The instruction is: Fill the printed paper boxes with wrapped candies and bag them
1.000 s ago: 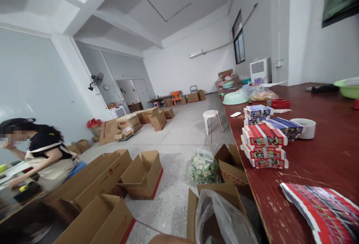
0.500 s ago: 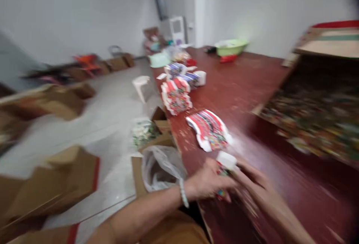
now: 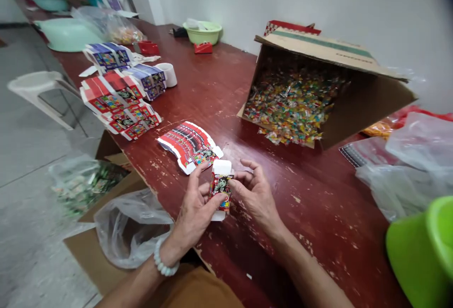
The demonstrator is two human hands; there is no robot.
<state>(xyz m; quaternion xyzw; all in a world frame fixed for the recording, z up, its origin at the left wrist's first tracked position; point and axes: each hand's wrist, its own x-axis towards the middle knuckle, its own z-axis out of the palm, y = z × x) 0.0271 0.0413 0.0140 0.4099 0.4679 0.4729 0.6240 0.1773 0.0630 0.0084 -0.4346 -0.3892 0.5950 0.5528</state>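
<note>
A small printed candy box (image 3: pixel 222 185) stands between my hands over the red table, its white end flaps sticking out at top and bottom. My left hand (image 3: pixel 196 204), with a beaded bracelet at the wrist, grips it from the left, thumb across the front. On the other side, the thumb and fingers of my right hand (image 3: pixel 253 194) close on the box's right edge. Just beyond lies a fanned stack of flat red box blanks (image 3: pixel 187 142). Farther left are bundled red cartons (image 3: pixel 116 102) and bundled purple cartons (image 3: pixel 148 79).
A large cardboard box (image 3: pixel 368 100) lies on its side, spilling wrapped candies (image 3: pixel 292 105). A bright green bin (image 3: pixel 410 251) stands at the right, near plastic bags (image 3: pixel 421 147). A plastic-lined carton (image 3: pixel 134 227) sits below the table's left edge, and a white stool (image 3: pixel 38 81) beyond.
My view has swung to the right, bringing the candy carton and green bin into sight. The small box stays between my hands, now upright and showing its printed front.
</note>
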